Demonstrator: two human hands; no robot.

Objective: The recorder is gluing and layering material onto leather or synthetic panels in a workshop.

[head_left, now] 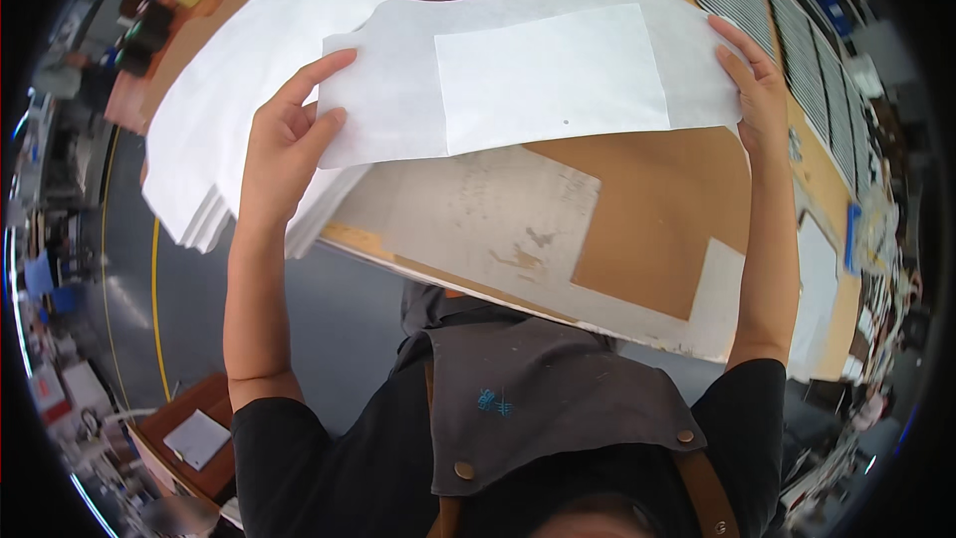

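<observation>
A person in a dark apron (538, 408) stood close to a worktable (637, 229), and both arms reached up from below. The left hand (284, 154) and the right hand (757, 90) were far apart, each one closed on an end of one thin white sheet (398, 90). The left thumb and fingers pinched the sheet's left edge, and the right fingers gripped its right edge. The sheet hung between the two hands, lifted above the table, and it bent a little in the middle. It was soft and see-through, and a brighter white rectangle (553, 75) showed in its middle. Under the hands, the table top was brown board with pale, worn patches. Just beside the left hand, and partly behind it, lay a thick stack of white sheets (214, 130), hanging over the table edge. Past the right hand ran rows of striped panels (807, 50). Far below the left arm, on the floor, sat a brown box (194, 438) with a white paper in it.
</observation>
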